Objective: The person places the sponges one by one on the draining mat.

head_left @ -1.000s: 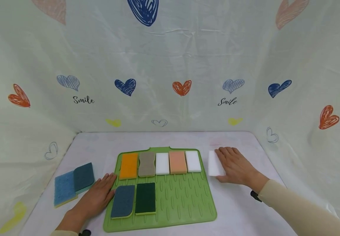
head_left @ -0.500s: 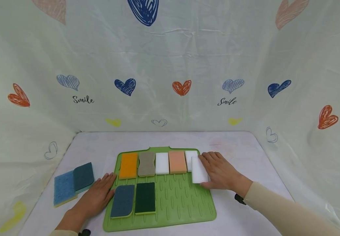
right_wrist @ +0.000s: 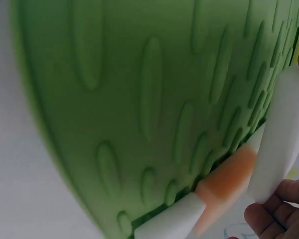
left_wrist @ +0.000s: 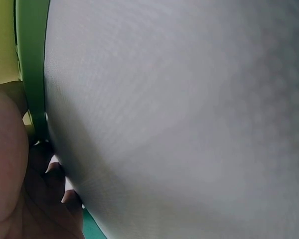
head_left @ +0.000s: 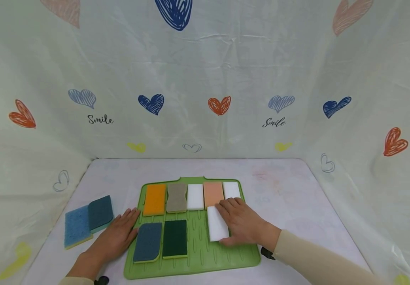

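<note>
My right hand [head_left: 245, 223] pinches a white sponge block [head_left: 217, 224] over the green ridged mat [head_left: 205, 259], near the top row of sponges. In the right wrist view the white block [right_wrist: 278, 137] is between the thumb and fingertips, apart from the mat. My left hand [head_left: 114, 239] rests on the table with its fingers extended, touching the mat's left edge. That row holds an orange sponge [head_left: 154, 200], a grey wavy sponge [head_left: 176, 198], a white block [head_left: 195, 196], a peach sponge [head_left: 213, 194] and another white block [head_left: 231, 189], partly hidden by my right hand.
On the mat's lower left lie a blue-grey scouring sponge [head_left: 148, 242] and a dark green one [head_left: 174, 238]. Left of the mat, a light blue sponge [head_left: 78, 225] and a dark teal one [head_left: 100, 212] lie together on the white table [head_left: 283, 182].
My right hand has carried the white block leftward from the table at the right, past the mat's right edge, to over its middle. The left hand stays put.
</note>
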Demonstrator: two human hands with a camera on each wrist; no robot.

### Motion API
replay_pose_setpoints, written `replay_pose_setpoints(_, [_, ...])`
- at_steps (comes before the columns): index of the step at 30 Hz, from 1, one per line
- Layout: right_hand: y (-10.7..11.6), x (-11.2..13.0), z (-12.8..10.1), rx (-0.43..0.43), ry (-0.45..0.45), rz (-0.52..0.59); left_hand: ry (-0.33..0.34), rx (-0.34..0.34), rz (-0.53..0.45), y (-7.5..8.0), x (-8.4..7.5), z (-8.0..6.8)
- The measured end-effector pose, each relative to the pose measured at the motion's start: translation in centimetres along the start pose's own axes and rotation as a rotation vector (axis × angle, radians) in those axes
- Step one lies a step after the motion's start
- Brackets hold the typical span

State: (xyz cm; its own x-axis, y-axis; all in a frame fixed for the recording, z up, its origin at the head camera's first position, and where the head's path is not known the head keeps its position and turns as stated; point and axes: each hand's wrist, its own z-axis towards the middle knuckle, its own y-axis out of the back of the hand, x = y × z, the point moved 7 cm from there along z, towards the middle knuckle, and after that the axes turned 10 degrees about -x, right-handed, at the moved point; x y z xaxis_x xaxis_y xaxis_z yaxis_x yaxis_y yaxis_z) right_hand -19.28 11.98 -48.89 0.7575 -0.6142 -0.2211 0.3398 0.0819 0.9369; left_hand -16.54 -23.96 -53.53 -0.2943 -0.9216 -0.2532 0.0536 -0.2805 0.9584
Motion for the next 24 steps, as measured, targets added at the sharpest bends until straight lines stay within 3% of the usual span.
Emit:
replay_pose_setpoints(5, [-0.5, 2.1, 0.8, 0.054, 0.021, 0.011, -0.002, -0.006, -0.003, 0.1, 0.0, 0.0])
replay_pose_setpoints(11, [-1.0, 3.7, 1.5, 0.06, 0.042, 0.025, 0.001, -0.001, -0.007, 0.0, 0.0, 0.0])
replay_pose_setpoints(24, [-1.9, 5.1, 2.5, 0.061, 0.043, 0.063, -0.001, -0.004, -0.004, 0.1, 0.0, 0.0])
